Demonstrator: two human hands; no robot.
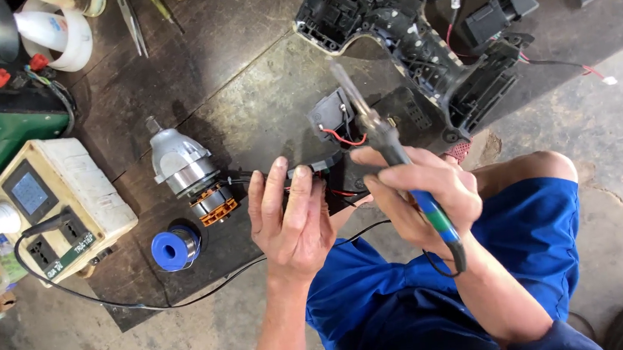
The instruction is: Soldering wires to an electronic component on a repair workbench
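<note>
Your right hand (423, 191) has its grip clamped round a soldering iron (389, 148) with a blue-green handle, its metal tip slanting up over a small black switch module (332, 116) with red wires. Your left hand (292, 215) lies flat, fingers together, pinning black wired parts just below that module. Beside it sit a shiny grey gearbox motor (185, 172) with copper windings and a blue solder spool (174, 249). The worktop (241, 75) is dark, scuffed sheet on stained concrete floor (612, 131).
</note>
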